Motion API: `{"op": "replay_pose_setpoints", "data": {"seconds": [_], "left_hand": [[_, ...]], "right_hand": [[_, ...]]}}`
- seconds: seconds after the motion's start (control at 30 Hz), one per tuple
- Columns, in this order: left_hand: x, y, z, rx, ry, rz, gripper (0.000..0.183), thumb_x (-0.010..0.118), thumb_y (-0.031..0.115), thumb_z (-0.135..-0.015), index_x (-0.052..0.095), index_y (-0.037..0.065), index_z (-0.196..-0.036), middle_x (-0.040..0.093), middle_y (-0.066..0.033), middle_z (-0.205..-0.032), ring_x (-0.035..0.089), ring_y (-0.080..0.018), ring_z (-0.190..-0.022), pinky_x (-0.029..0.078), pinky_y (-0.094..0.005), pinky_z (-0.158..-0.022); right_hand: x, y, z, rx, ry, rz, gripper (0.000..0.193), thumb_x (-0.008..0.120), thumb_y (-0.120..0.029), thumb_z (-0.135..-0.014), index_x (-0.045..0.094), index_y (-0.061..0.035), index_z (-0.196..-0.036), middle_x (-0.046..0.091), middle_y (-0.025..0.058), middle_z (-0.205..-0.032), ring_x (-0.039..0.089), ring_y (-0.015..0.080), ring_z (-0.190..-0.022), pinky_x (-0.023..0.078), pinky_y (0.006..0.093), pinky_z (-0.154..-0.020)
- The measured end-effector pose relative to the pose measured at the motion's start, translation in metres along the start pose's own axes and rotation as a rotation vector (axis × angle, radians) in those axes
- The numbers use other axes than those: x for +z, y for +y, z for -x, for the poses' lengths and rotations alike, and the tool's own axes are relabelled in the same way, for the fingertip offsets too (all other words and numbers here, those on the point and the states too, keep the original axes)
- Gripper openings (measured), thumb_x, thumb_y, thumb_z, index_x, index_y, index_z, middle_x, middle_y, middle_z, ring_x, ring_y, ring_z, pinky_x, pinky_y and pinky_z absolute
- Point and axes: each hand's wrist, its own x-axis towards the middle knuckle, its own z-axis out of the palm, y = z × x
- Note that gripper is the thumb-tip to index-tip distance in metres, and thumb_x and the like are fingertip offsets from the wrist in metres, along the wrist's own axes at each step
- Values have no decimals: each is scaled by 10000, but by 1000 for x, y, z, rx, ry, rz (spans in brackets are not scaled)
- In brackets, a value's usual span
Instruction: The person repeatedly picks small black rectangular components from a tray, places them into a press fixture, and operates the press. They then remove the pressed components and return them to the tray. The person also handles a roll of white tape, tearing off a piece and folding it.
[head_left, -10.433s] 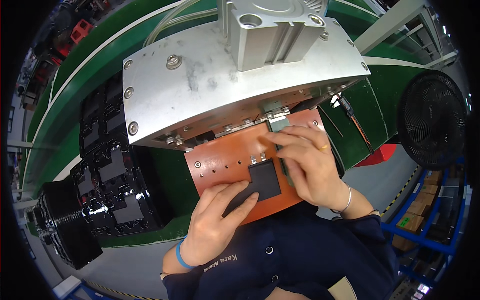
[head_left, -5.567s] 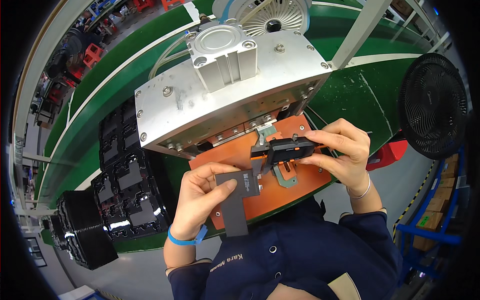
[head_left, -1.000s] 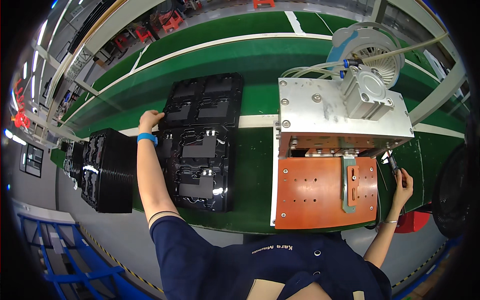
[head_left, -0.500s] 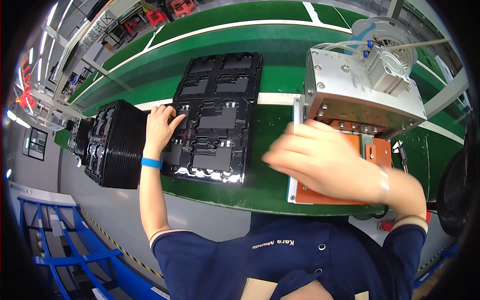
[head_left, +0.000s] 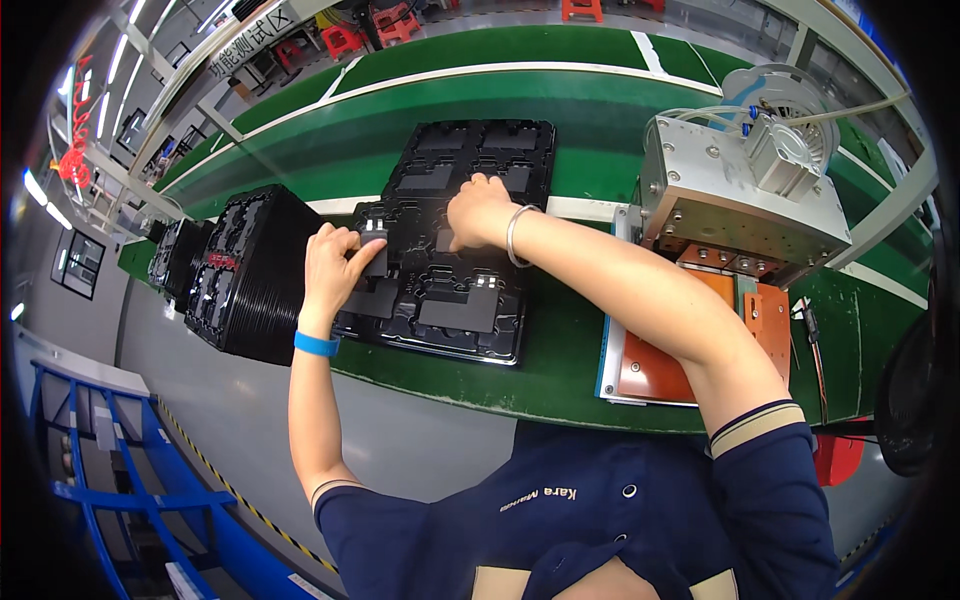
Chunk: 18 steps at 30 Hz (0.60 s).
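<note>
My left hand [head_left: 330, 268] pinches a flat black piece [head_left: 377, 252] with small silver tabs, lifted at a tilt over the left side of a black moulded tray [head_left: 507, 347]. The thumb lies on its face. Palm down, my right hand [head_left: 482, 213] reaches across to the tray's upper right pocket, fingers curled with the thumb toward me. It covers most of what lies beneath, so its grip is hidden. Another flat black piece [head_left: 460, 308] with silver tabs lies in the near right pocket. A second loaded black tray [head_left: 546, 150] lies just beyond.
At left stands a tall stack of black trays [head_left: 265, 275]. To the right, a silver metal press [head_left: 700, 165] sits over an orange-brown fixture plate [head_left: 655, 370], with a caliper-like tool [head_left: 810, 325] beside it. A green conveyor belt [head_left: 590, 110] runs behind; blue racks [head_left: 150, 495] stand lower left.
My right hand has swung left from the metal press to the tray. The left hand has raised the flat black piece from its pocket. The whole view has shifted slightly.
</note>
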Motion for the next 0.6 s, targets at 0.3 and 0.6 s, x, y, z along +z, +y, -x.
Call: {"op": "replay_pose_setpoints", "data": {"seconds": [0.3, 0.6], "left_hand": [[31, 32, -9, 47, -49, 78, 390, 699, 293, -822, 537, 31, -583, 491, -66, -563, 455, -266, -650, 369, -406, -630], [-3, 111, -8, 59, 153, 84, 229, 799, 131, -688, 624, 42, -807, 590, -100, -918, 561, -297, -829, 462, -387, -699]], "right_hand": [[-28, 12, 58, -190, 423, -41, 97, 655, -93, -722, 722, -56, -781, 706, 170, -815, 708, 302, -793, 534, 394, -700], [-63, 87, 254, -156, 49, -370, 176, 757, -213, -735, 672, -78, -808, 645, 84, -642, 636, 293, -637, 455, 409, -599]]}}
